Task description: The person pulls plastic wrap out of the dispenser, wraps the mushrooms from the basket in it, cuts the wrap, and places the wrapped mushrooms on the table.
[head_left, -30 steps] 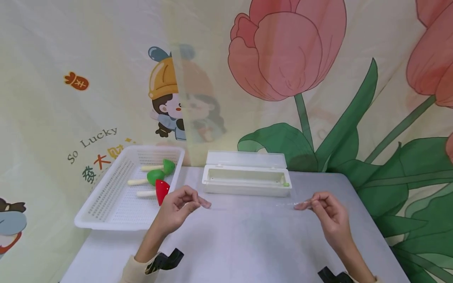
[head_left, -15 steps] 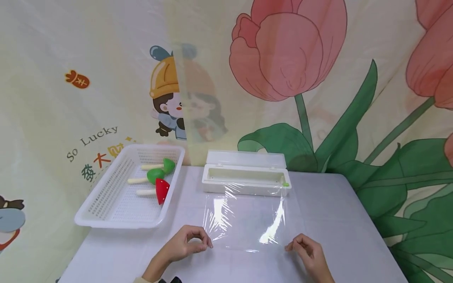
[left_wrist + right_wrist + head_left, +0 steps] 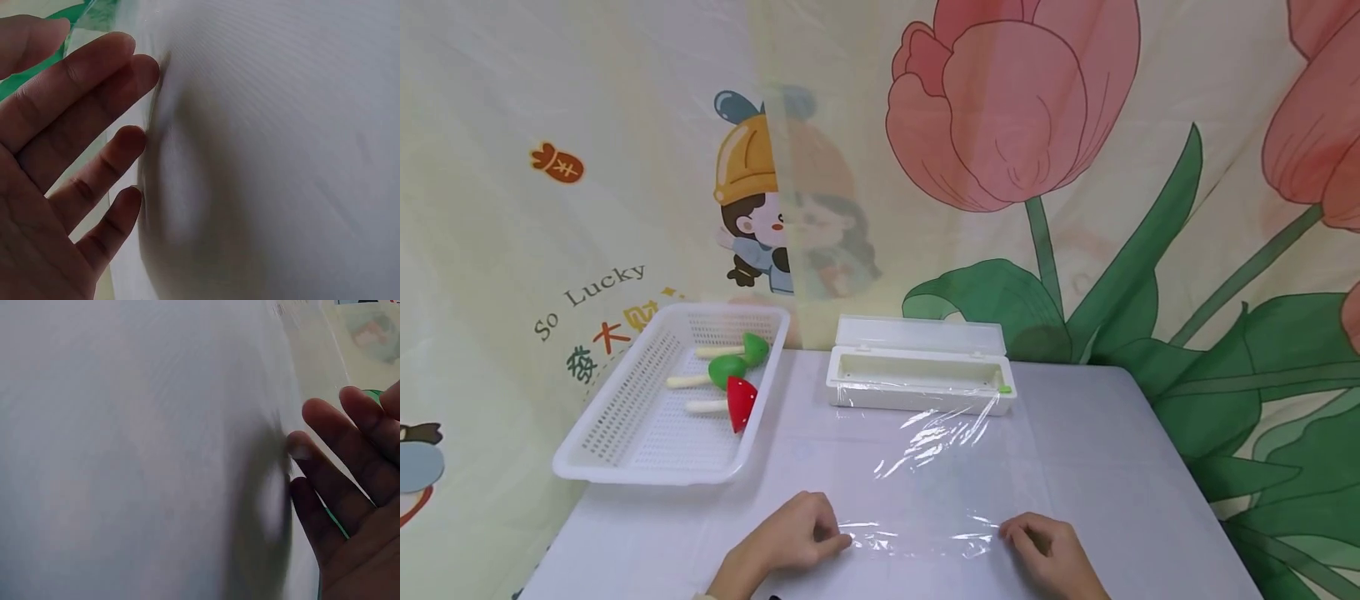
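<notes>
A sheet of clear plastic wrap [image 3: 925,492] stretches from the front of a white wrap dispenser box [image 3: 921,400] toward me, low over the table, with shiny creases. My left hand [image 3: 797,533] is at its near left corner, my right hand [image 3: 1048,550] at its near right corner. In the left wrist view the fingers [image 3: 103,159] are spread and fairly straight, tips at the white surface, the thumb [image 3: 31,44] apart from them. The right wrist view shows similarly extended fingers [image 3: 325,487], with the thumb partly out of frame.
A white perforated basket [image 3: 572,458] at left holds a red toy mushroom [image 3: 742,404] and two green-topped ones, the nearer green top [image 3: 727,371] beside the red. The box's lid [image 3: 921,335] stands raised; a green tab [image 3: 1005,389] sits on its right end. A printed curtain hangs behind.
Both hands have come toward me and down from in front of the box, drawing the wrap out with them. Over the last half second the sheet has settled lower and its creases have shifted.
</notes>
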